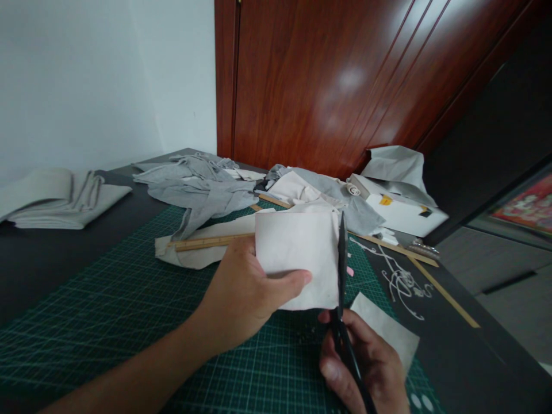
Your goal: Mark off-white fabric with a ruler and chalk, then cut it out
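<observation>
My left hand point(245, 290) pinches a pale cream piece of fabric point(297, 250) and holds it up above the green cutting mat point(129, 322). My right hand point(366, 365) grips black scissors point(342, 276), whose blades point upward along the right edge of the fabric. A smaller cut piece of the same fabric point(388, 330) lies on the mat just right of the scissors.
A wooden ruler point(207, 242) rests on a cream strip behind my left hand. Grey and cream cloth scraps point(202, 187) pile at the back, folded fabric point(56, 198) at far left, a white box point(401, 213) and a second long ruler point(431, 279) on the right.
</observation>
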Action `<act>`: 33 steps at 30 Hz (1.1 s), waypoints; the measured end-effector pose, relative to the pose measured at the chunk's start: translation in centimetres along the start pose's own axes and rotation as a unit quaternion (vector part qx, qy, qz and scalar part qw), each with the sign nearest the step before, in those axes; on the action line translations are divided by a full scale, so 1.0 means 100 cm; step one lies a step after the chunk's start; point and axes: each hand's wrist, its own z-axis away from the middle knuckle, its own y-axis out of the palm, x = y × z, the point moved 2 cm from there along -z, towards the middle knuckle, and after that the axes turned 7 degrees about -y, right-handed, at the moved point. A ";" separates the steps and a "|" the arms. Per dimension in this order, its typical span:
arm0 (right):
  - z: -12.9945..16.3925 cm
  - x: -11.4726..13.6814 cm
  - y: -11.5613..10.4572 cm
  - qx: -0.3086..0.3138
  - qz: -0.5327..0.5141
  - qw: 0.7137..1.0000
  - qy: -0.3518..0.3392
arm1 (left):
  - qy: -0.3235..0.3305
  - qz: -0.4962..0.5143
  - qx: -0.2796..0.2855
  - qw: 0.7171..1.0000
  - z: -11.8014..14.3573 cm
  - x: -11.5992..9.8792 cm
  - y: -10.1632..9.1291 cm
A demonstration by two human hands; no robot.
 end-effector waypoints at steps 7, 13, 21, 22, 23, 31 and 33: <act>0.000 -0.001 -0.001 0.016 -0.014 1.000 0.007 | 0.009 -0.003 0.034 0.999 0.003 -0.004 0.000; -0.001 0.001 0.001 0.017 -0.016 1.000 0.006 | 0.018 0.019 0.020 0.999 0.002 -0.002 0.001; 0.000 -0.003 -0.002 0.021 -0.002 1.000 0.001 | 0.016 0.005 0.017 1.000 0.003 -0.001 0.000; 0.000 -0.003 -0.002 0.022 0.000 1.000 0.001 | 0.016 0.007 0.020 1.000 0.003 -0.001 0.001; 0.000 -0.004 -0.002 0.022 0.002 1.000 0.001 | 0.016 0.006 0.021 1.000 0.003 -0.002 0.001; 0.000 -0.004 -0.003 0.024 0.027 0.999 -0.010 | 0.012 0.009 0.021 1.000 0.002 -0.005 0.001; 0.000 -0.004 -0.003 0.021 0.029 0.999 -0.009 | 0.013 0.008 0.016 1.000 0.002 -0.004 0.001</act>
